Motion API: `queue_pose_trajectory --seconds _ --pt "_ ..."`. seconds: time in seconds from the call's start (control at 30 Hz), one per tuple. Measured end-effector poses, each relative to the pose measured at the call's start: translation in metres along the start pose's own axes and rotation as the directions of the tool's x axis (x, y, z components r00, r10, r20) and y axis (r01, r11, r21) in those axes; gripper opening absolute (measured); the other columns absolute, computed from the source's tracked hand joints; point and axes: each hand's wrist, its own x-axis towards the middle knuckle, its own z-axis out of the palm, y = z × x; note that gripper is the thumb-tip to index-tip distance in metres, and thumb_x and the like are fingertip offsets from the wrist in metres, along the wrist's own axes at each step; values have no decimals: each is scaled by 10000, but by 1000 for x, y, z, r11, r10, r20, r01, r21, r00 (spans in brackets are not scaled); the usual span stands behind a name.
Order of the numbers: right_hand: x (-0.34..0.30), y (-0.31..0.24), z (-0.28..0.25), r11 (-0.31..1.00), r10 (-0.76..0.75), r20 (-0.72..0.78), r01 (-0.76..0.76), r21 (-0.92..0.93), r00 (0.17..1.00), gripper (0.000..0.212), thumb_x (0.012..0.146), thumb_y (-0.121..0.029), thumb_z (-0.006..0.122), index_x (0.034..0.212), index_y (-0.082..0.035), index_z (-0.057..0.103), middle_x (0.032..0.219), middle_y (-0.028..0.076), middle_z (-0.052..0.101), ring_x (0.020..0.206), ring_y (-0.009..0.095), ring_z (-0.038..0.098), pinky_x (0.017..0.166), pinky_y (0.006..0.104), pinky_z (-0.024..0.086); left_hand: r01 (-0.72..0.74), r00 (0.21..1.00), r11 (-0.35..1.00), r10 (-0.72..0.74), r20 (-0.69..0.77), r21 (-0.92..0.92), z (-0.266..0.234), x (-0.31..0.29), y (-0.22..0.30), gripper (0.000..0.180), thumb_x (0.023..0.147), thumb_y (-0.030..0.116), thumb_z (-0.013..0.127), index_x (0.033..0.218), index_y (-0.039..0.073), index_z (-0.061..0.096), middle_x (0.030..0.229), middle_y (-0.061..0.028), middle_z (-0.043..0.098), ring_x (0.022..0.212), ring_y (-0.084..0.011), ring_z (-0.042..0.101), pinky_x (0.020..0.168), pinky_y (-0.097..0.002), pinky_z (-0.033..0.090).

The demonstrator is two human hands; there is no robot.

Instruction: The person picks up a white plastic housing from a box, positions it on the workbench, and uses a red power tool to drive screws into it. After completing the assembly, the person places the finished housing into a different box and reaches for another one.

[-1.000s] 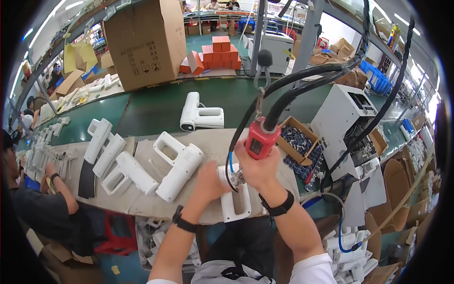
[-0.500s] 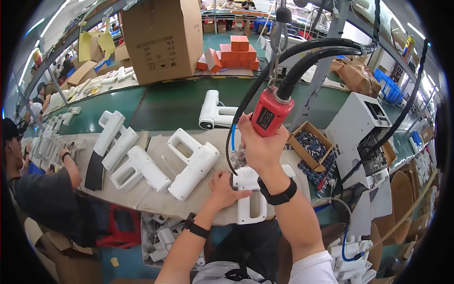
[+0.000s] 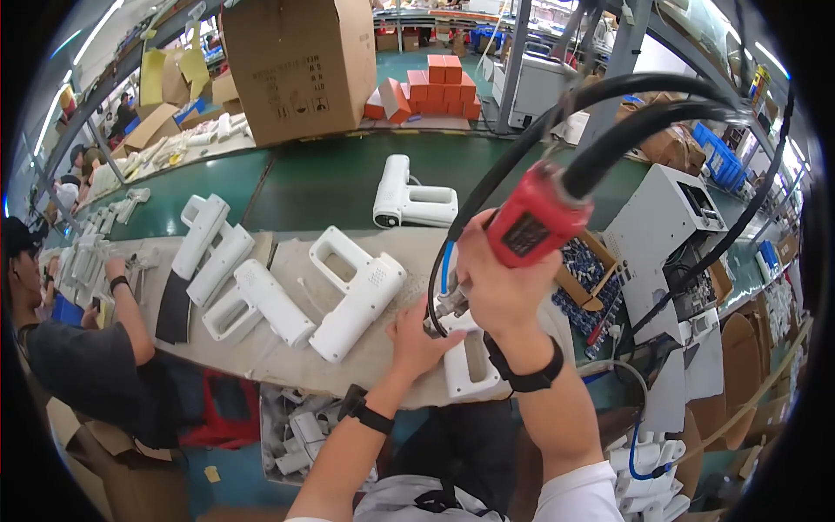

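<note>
Head view — right hand (image 3: 507, 291) wrapped firmly round red tool (image 3: 539, 216), held over white handled housing (image 3: 457, 376), which lies on beige mat (image 3: 270, 365). Left hand (image 3: 416, 344) at the housing's left end, fingers bent; pinching or just resting — can't tell. Second white housing (image 3: 361, 300) lies further left.

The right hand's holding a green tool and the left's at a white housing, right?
No, the tool is red, as the head view shows. The right hand holds it, and the left hand is at the white housing.
</note>
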Motion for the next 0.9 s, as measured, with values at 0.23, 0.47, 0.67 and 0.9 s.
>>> queue_pose_trajectory --seconds 0.23,0.47,0.67,0.9 --pt "-5 -8 2 999 39 101 -40 10 994 53 816 -13 636 816 7 587 596 14 562 457 75 513 437 215 410 -72 993 997 76 95 -38 5 3 -17 1082 561 532 821 1424 112 321 1310 -115 470 1255 -295 357 1024 -447 192" --pt "-17 36 5 992 103 148 -90 -94 984 68 818 -52 669 824 -14 612 638 5 596 533 66 551 480 224 440 -93 994 995 96 60 -42 8 5 -20 1087 528 518 842 1404 115 340 1309 -107 476 1265 -298 371 1038 -435 169" --pt "-11 5 -1 999 -35 83 34 23 996 86 838 -42 645 864 12 583 611 25 568 483 85 534 430 224 412 -123 991 992 124 45 -35 3 1 -3 1067 535 498 832 1397 96 347 1281 -124 496 1229 -322 394 1013 -471 208" --pt "0 -27 -21 994 -112 101 112 0 989 87 856 -38 608 896 21 559 590 39 545 446 93 505 408 213 375 -88 996 992 90 -21 94 -6 -6 14 1110 528 472 840 1414 57 315 1305 -167 461 1255 -322 353 1039 -474 184"
